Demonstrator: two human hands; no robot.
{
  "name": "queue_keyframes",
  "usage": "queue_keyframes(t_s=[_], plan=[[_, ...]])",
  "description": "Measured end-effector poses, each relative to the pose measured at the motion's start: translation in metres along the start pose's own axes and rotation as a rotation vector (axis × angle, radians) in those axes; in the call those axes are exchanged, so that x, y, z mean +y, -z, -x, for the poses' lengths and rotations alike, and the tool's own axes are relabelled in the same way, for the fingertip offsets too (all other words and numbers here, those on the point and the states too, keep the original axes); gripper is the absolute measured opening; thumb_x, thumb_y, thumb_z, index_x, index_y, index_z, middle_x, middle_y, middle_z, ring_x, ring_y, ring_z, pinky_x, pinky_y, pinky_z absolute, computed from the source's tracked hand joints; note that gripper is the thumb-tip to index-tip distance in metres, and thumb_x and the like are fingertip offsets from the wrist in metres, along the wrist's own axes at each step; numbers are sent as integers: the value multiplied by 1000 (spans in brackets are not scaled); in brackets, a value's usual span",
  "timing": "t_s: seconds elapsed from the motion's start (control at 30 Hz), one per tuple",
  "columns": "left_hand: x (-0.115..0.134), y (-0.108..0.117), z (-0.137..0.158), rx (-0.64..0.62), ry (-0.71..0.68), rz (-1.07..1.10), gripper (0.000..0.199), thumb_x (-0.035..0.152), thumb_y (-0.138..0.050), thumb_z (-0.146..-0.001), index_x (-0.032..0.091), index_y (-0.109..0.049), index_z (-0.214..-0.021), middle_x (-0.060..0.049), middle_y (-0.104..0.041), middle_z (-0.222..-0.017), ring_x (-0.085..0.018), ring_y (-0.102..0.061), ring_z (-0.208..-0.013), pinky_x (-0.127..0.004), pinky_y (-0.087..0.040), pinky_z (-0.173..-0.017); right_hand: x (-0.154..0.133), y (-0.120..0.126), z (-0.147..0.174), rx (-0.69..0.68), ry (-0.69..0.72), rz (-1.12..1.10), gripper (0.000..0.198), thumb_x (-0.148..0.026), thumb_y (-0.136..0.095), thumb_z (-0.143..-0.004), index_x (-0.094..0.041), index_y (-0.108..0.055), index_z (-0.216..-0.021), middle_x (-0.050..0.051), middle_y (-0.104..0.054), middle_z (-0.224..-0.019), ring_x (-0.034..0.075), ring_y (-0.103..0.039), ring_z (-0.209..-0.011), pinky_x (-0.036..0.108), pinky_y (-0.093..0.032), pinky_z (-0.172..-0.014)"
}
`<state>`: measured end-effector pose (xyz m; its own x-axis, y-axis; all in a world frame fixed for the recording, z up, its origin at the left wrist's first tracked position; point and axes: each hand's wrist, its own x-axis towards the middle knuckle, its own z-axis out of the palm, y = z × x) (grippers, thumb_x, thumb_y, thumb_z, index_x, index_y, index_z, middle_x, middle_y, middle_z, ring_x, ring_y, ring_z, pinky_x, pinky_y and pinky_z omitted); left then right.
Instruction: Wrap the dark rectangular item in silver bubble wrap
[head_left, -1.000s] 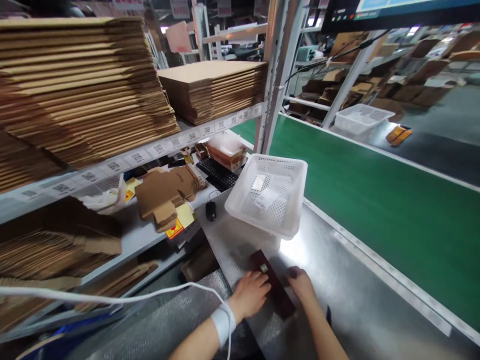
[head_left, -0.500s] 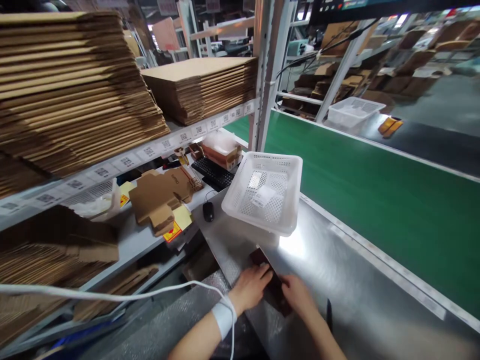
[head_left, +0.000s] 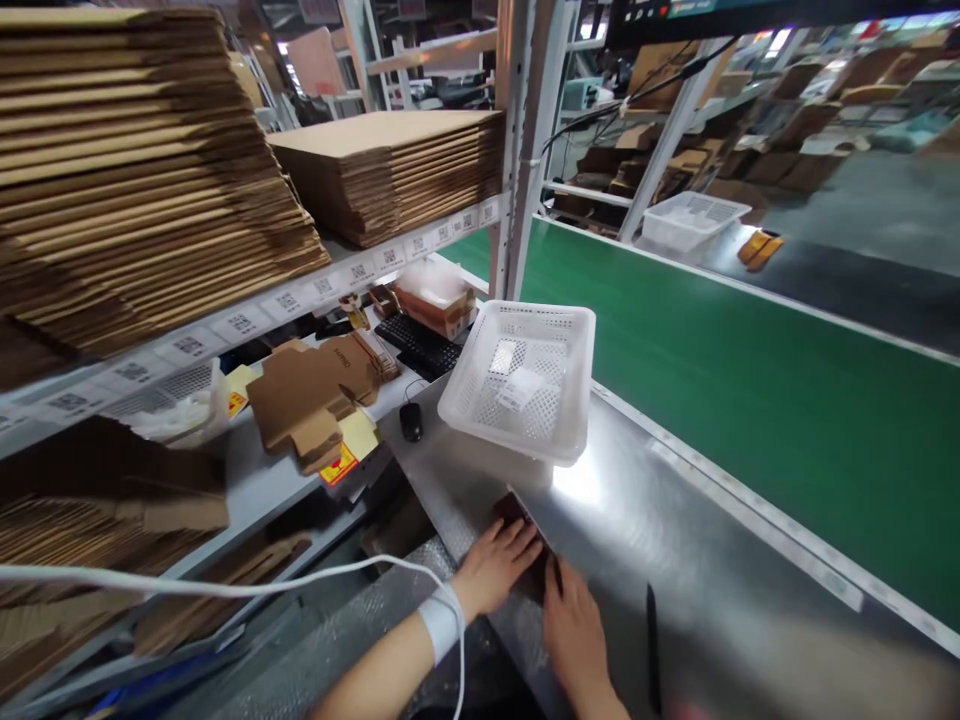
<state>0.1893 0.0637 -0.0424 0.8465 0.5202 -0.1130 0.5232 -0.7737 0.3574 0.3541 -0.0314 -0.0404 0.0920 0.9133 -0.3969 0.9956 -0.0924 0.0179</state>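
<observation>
A slim dark brown box [head_left: 512, 508] lies on the steel worktop [head_left: 675, 560], mostly hidden under my hands. My left hand [head_left: 496, 563], with a white band on its wrist, lies flat over the box's left side. My right hand [head_left: 576, 625] presses down on its near right part, fingers together. Bubble wrap [head_left: 352, 630] spreads under and to the left of the box. Just beyond the box stands a white perforated basket [head_left: 519, 385] holding a few small clear packets.
A black pen-like tool [head_left: 651, 640] lies right of my hands. A green conveyor belt [head_left: 735, 370] runs along the right. On the left, shelves carry flat cardboard stacks [head_left: 142, 170], a folded carton [head_left: 311, 395], a keyboard [head_left: 418, 343] and a mouse [head_left: 410, 421]. A white cable [head_left: 225, 585] crosses the foreground.
My hands have closed in over the dark box, covering most of it; the right hand shifted from its far right edge onto its near part. The view drifted slightly right.
</observation>
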Motion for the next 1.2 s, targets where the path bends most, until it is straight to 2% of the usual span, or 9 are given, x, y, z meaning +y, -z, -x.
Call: queue_keyframes(t_s=[0.2,0.3,0.4,0.6,0.77,0.9,0.97,1.07,1.2], plan=[[14,-28,12,81,130,0,61,29,-41,-113,29,-25,-172,-5,-39,-177,-27,-45,-159,-52,-48,-124,-2,-21,13,73,43,-23,62,-12,-33,-97,-6,-57,-154,20,-52,-164,34,-54,-150,51,-52,-122],[21,-46,28,190,177,-34,62,32,-42,-114,34,-23,-172,-3,-42,-175,-26,-48,-157,-47,-51,-120,7,-20,12,133,129,-288,58,-27,-32,-101,-7,-69,-141,22,-65,-151,35,-65,-139,53,-56,-118],[27,-60,45,267,206,-72,63,33,-43,-113,33,-21,-173,-3,-43,-174,-24,-47,-157,-43,-50,-122,17,-10,-4,157,89,-583,61,-46,-34,-100,-9,-74,-128,22,-77,-131,36,-74,-122,56,-59,-110],[37,-70,62,218,290,64,63,28,-40,-113,25,-23,-173,-9,-40,-175,-26,-48,-157,-47,-49,-125,27,-12,-49,10,79,-754,87,-58,-53,-79,-7,-49,-150,27,-65,-149,38,-65,-137,54,-52,-118],[50,-89,69,232,390,509,91,20,-61,-94,24,-17,-175,-7,-22,-182,-32,-27,-168,-60,-34,-136,11,-18,-48,-51,98,-563,86,-51,-44,-87,2,-42,-155,31,-64,-146,39,-68,-131,51,-55,-112],[57,-96,62,357,626,867,90,2,-57,-72,21,-46,-160,-10,-49,-171,-27,-41,-161,-52,-36,-136,-13,-7,-33,-27,97,-330,68,-39,-46,-97,1,-49,-152,26,-67,-137,38,-71,-122,47,-58,-104],[56,-93,57,462,834,1075,70,1,-50,-77,20,-57,-144,-10,-66,-154,-21,-57,-148,-44,-44,-132,-23,-2,-28,-25,77,-230,63,-35,-47,-101,0,-48,-154,25,-66,-139,38,-71,-121,46,-59,-101],[53,-82,51,596,1102,1239,50,6,-35,-95,17,-54,-139,-15,-68,-149,-17,-65,-139,-38,-52,-124,-33,4,-24,-19,62,-111,60,-33,-49,-104,-1,-49,-155,25,-67,-140,36,-72,-120,43,-60,-99],[59,-64,37,605,1061,1377,61,10,-33,-100,11,-36,-161,-19,-49,-170,-18,-54,-152,-36,-45,-129,-38,13,-22,-29,58,-53,60,-33,-50,-105,-1,-49,-156,26,-66,-144,34,-72,-123,39,-60,-99]])
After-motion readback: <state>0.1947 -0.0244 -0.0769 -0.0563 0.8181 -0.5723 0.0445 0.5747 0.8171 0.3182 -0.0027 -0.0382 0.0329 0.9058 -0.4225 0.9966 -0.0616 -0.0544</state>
